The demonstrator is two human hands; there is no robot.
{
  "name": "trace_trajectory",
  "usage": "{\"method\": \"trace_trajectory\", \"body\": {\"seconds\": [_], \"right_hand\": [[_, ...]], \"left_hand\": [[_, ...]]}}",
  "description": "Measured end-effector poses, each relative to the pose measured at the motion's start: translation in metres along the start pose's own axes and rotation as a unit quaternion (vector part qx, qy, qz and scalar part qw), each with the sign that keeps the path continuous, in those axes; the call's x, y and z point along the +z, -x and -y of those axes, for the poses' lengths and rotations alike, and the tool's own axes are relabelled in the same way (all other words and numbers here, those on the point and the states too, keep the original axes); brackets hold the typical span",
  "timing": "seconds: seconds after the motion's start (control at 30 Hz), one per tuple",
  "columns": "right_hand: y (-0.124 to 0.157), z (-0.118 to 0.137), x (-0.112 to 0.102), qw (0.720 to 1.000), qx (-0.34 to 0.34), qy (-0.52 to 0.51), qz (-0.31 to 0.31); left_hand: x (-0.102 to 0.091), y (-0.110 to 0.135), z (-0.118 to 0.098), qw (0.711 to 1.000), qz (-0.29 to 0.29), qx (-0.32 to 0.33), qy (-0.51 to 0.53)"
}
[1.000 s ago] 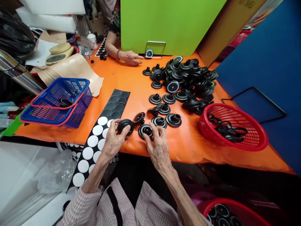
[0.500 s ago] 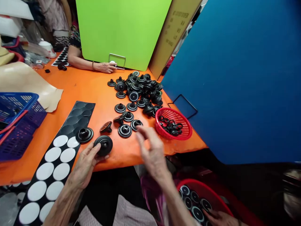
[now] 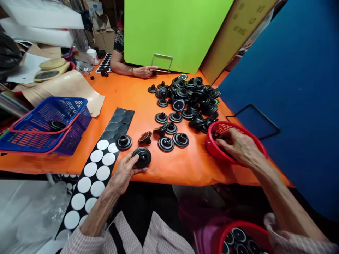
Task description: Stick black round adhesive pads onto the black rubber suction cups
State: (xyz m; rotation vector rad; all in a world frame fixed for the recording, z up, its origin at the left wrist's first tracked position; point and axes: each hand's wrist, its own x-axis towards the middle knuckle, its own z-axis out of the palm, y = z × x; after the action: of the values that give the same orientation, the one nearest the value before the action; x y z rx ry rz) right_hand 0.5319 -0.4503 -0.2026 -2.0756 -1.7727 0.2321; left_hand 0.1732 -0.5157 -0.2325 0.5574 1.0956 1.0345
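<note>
My left hand (image 3: 123, 173) grips a black round plastic cap (image 3: 142, 156) at the near edge of the orange table (image 3: 127, 95). My right hand (image 3: 239, 145) reaches into a small red basket (image 3: 215, 150) of black rubber rings, its fingers curled on a ring (image 3: 216, 134). A few black caps (image 3: 166, 143) stand in front of me, one on a black strip of round white stickers (image 3: 99, 160). A heap of black caps (image 3: 194, 93) lies farther back.
A blue basket (image 3: 45, 123) sits at the left with one cap inside. Another person's hand (image 3: 143, 71) rests by a green board (image 3: 174, 31). A blue panel (image 3: 291, 88) stands on the right. A red tub of caps (image 3: 245, 240) sits below by my lap.
My right hand has moved right from above the table edge into the red basket. My left hand keeps holding the cap. The camera has swung back left.
</note>
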Motion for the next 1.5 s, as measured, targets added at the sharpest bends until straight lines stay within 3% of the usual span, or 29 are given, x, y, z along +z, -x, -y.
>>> {"method": "trace_trajectory", "body": {"seconds": [0.1, 0.17, 0.23, 0.33, 0.43, 0.57, 0.7, 0.83, 1.03, 1.17, 1.23, 1.33, 1.4, 1.5], "right_hand": [[0.034, 0.032, 0.001, 0.989, -0.094, -0.084, -0.077], [0.063, 0.060, 0.017, 0.969, -0.168, -0.177, -0.050], [0.089, 0.080, 0.046, 0.957, -0.178, -0.227, -0.018], [0.112, 0.086, 0.088, 0.968, -0.167, -0.183, -0.044], [0.115, 0.074, 0.105, 0.974, -0.172, -0.140, -0.044], [0.112, 0.080, 0.092, 0.974, -0.168, -0.147, -0.026], [0.128, 0.120, 0.077, 0.953, -0.142, -0.266, -0.001], [0.147, 0.153, 0.077, 0.929, -0.141, -0.343, -0.011], [0.150, 0.160, 0.089, 0.934, -0.147, -0.324, -0.039], [0.155, 0.161, 0.091, 0.941, -0.172, -0.283, -0.071], [0.157, 0.161, 0.089, 0.938, -0.157, -0.307, -0.042], [0.155, 0.160, 0.085, 0.925, -0.054, -0.376, 0.022], [0.152, 0.160, 0.084, 0.900, 0.019, -0.427, 0.085], [0.150, 0.163, 0.087, 0.859, 0.047, -0.485, 0.155]], "left_hand": [[0.001, 0.000, 0.000, 1.000, 0.000, 0.007, 0.001], [0.001, 0.001, 0.000, 1.000, -0.002, 0.010, 0.001], [0.001, 0.002, 0.000, 1.000, -0.003, 0.007, 0.003], [0.000, 0.007, 0.000, 1.000, 0.000, -0.003, 0.002], [0.000, 0.012, 0.000, 1.000, -0.003, 0.002, -0.003], [0.004, 0.017, 0.004, 1.000, 0.004, 0.009, -0.021], [0.008, 0.019, 0.011, 0.997, 0.019, 0.037, -0.063], [0.011, 0.021, 0.015, 0.991, 0.040, 0.073, -0.100], [0.013, 0.024, 0.016, 0.978, 0.047, 0.119, -0.165], [0.011, 0.023, 0.018, 0.983, 0.067, 0.113, -0.130], [0.010, 0.024, 0.017, 0.988, 0.061, 0.097, -0.105], [0.009, 0.027, 0.012, 0.993, 0.066, 0.058, -0.079], [0.009, 0.031, 0.008, 0.993, 0.085, 0.047, -0.063], [0.010, 0.034, 0.007, 0.991, 0.098, 0.067, -0.066]]}}
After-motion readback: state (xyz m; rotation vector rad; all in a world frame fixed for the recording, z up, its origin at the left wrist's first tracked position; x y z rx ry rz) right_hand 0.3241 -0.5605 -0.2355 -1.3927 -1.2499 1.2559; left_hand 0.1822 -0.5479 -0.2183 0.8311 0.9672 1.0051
